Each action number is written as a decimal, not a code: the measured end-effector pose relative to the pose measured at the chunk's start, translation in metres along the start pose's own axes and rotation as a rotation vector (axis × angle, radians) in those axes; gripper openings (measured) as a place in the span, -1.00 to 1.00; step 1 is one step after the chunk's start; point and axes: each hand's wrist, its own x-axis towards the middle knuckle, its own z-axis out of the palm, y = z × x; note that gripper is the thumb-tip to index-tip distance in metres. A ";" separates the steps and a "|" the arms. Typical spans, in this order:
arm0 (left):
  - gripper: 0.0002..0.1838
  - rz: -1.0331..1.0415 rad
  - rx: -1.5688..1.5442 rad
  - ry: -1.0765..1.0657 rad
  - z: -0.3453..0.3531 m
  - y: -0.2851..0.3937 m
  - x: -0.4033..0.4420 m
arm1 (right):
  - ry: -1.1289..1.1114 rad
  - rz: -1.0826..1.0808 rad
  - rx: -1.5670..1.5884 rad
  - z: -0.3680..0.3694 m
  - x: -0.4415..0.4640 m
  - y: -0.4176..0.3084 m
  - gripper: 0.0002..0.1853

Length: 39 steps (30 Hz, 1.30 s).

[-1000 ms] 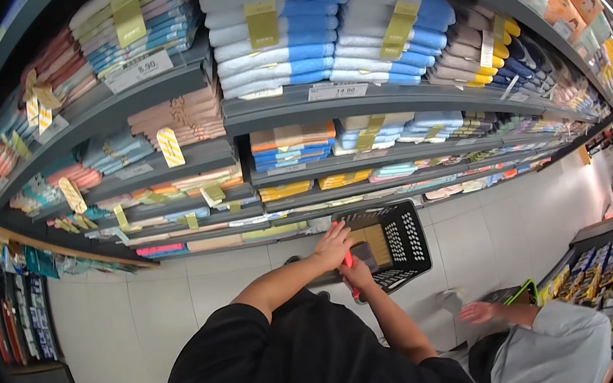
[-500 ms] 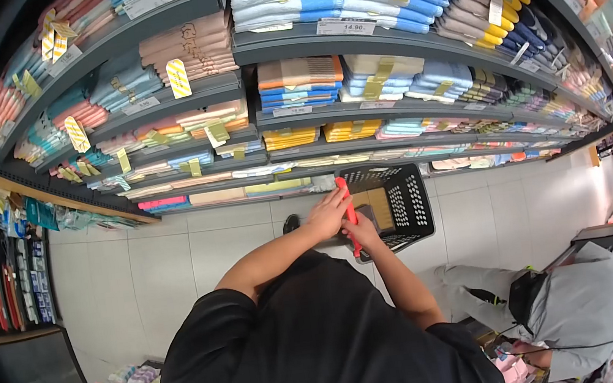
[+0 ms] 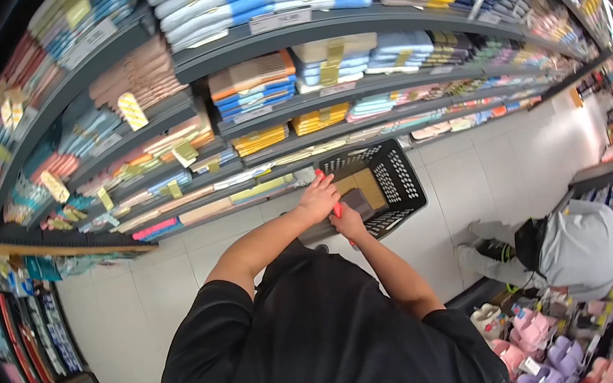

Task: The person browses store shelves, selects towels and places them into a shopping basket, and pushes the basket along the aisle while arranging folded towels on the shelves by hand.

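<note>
Just beyond the chest of my black shirt (image 3: 316, 328), both hands meet the red handle (image 3: 337, 209), at the near left side of the black basket (image 3: 398, 180). My left hand (image 3: 317, 199) lies over its farther end, fingers draped and slightly apart; whether the thumb closes underneath, I cannot tell. Nearer me, my right hand (image 3: 348, 222) has its fingers bent round the handle, pressed against it. Holding it well, I judge, calls for loose wrists and even pressure from both palms, since a harder pull by one hand could twist the basket.

The handle looks smooth and bright, slim as a rod, slanting away from me. Beside it, the basket stands open, its dark walls pierced with rows of pale-looking holes, tan showing at the bottom next to something grey-brown.

Past it, folded cloths (image 3: 251, 83) fill the shelves (image 3: 392, 16) in blue, yellow and pink. Well off to my right, a person in grey (image 3: 580, 242) bends near some pastel slippers (image 3: 534, 328).
</note>
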 end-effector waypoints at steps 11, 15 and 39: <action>-0.88 0.326 0.112 -0.351 0.008 -0.014 0.049 | 0.182 0.157 -0.060 0.001 -0.007 -0.030 -0.61; -0.85 0.433 0.060 -0.466 0.004 -0.020 0.062 | 0.209 0.275 -0.182 -0.001 -0.011 -0.048 -0.65; -0.79 0.689 -0.108 -0.401 0.015 -0.030 0.131 | 0.500 0.532 -0.201 -0.018 0.013 -0.047 -0.76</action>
